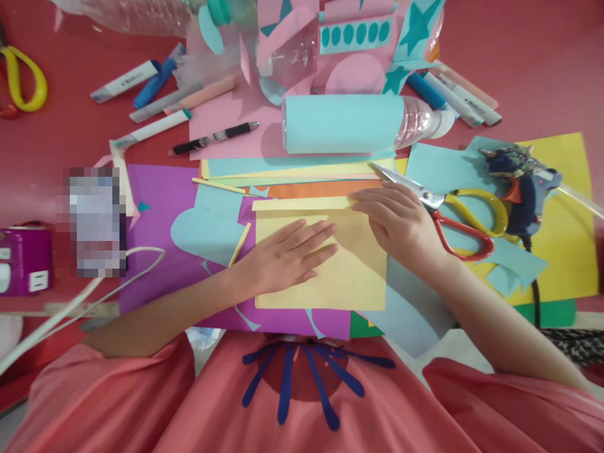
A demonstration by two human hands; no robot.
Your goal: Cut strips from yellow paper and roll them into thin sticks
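Here, just on the near side of the blue-wrapped bottle (342,124), lies the pale yellow sheet (349,270), far edge folded; left hand (278,261) flat on it, fingers extended, right hand (396,217) bent at the fold, whether pinching I can't tell (scissors (431,198) beside it).

2 hands: left hand (283,261), right hand (401,220). 1 cream sheet (349,277). 2 scissors (434,199), 1 pen (214,138), 1 glue gun (533,195), 1 phone (97,220), 1 purple box (33,251). Markers (129,80): 9 that I can make out, 5 left, 4 right. 1 blue-wrapped bottle (342,124); clear plastic (136,16) at top overlaps, can't count it. 2 thin yellow strips (219,185). 1 dotted strip (355,33), 6 dots (349,34).
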